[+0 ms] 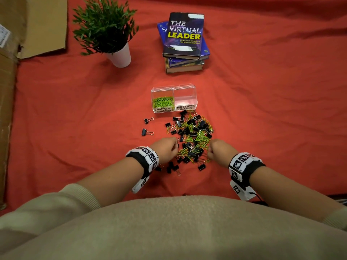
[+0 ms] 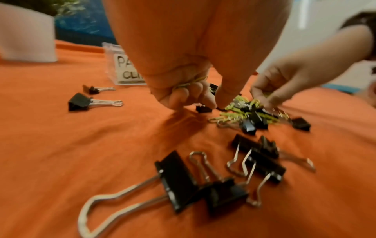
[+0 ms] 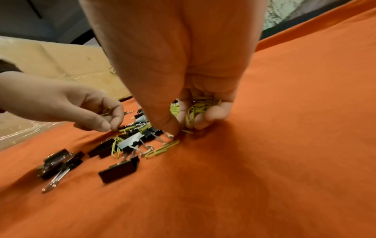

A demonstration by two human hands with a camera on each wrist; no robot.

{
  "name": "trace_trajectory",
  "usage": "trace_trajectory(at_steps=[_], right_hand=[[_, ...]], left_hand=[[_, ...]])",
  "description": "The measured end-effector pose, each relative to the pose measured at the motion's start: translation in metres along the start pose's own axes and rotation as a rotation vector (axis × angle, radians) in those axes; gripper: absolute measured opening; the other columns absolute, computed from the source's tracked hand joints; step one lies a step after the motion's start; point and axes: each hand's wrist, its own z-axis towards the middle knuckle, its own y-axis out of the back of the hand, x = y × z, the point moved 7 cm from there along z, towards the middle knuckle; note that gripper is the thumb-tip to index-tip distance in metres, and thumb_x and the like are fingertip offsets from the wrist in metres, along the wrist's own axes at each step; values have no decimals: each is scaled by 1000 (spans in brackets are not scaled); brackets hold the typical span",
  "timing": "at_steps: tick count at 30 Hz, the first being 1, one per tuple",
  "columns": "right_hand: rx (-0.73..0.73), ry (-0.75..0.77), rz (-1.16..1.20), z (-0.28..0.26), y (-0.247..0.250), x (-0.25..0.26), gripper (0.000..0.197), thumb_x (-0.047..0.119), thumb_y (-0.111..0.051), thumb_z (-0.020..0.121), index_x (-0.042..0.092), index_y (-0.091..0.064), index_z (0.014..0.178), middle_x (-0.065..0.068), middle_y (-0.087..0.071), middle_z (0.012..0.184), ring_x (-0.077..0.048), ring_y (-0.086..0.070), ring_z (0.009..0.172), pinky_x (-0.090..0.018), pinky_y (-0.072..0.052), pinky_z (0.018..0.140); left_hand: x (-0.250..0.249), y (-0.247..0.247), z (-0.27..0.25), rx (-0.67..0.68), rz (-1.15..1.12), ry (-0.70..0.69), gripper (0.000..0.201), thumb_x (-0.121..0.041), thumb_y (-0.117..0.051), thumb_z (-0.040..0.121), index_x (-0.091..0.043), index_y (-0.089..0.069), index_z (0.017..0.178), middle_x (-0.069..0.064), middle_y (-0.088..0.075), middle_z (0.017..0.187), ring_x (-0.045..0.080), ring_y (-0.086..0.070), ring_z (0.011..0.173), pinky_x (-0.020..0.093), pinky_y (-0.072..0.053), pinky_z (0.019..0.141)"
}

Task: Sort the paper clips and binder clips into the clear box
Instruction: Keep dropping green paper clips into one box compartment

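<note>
A clear two-part box [image 1: 173,99] stands on the red cloth; its left half, labelled PAPER CLIPS, holds green paper clips [image 1: 163,102], and its right half, labelled BINDER CLIPS, looks empty. In front lies a mixed pile [image 1: 193,136] of black binder clips and green paper clips. My left hand [image 1: 166,150] grips a few green paper clips [image 2: 191,83] in curled fingers at the pile's left edge. My right hand [image 1: 216,150] holds a bunch of green paper clips [image 3: 200,107] at the pile's right edge, thumb tip down among the clips.
Two stray binder clips [image 1: 148,126] lie left of the pile, several more [image 1: 172,167] near my left wrist. A potted plant [image 1: 112,34] and a stack of books [image 1: 185,44] stand behind the box. Cardboard [image 1: 7,109] borders the cloth's left side.
</note>
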Motion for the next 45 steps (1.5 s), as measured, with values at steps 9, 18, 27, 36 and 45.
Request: trace_trajectory(at_steps=[9, 18, 27, 36, 45], right_hand=[[23, -27, 596, 3, 34, 2, 9, 12, -58, 89, 7, -63, 85, 0, -64, 67, -9, -58, 58, -18, -49, 55], [-69, 44, 778, 60, 123, 84, 19, 15, -54, 93, 1, -66, 98, -5, -60, 68, -14, -52, 56, -23, -46, 56], [-204, 185, 167, 115, 139, 162, 36, -4, -45, 86, 12, -66, 110, -9, -66, 116, -25, -62, 104, -27, -46, 81], [-394, 152, 523, 65, 145, 91, 24, 1, -48, 86, 13, -67, 92, -6, -69, 91, -16, -58, 69, -26, -47, 59], [-155, 23, 297, 10, 63, 7, 20, 2, -53, 84, 9, -68, 96, -8, -70, 99, -17, -60, 82, -26, -47, 72]], left_hand=[[0, -9, 4, 14, 271, -76, 18, -11, -48, 92, -12, -55, 108, 9, -62, 111, 29, -60, 99, 38, -48, 79], [17, 1, -3, -24, -70, 8, 3, -13, -47, 91, -11, -47, 90, 9, -52, 85, 24, -49, 77, 29, -36, 66], [55, 67, 0, -208, -224, 132, 3, -9, -51, 89, -12, -52, 91, 15, -63, 95, 23, -53, 82, 26, -35, 69], [37, 149, 43, -378, -122, 112, 19, -4, -45, 90, -2, -59, 102, 17, -65, 103, 29, -59, 92, 34, -45, 77], [15, 146, 84, -315, 105, 53, 23, -2, -44, 89, -4, -57, 108, 19, -62, 111, 33, -57, 101, 37, -46, 84]])
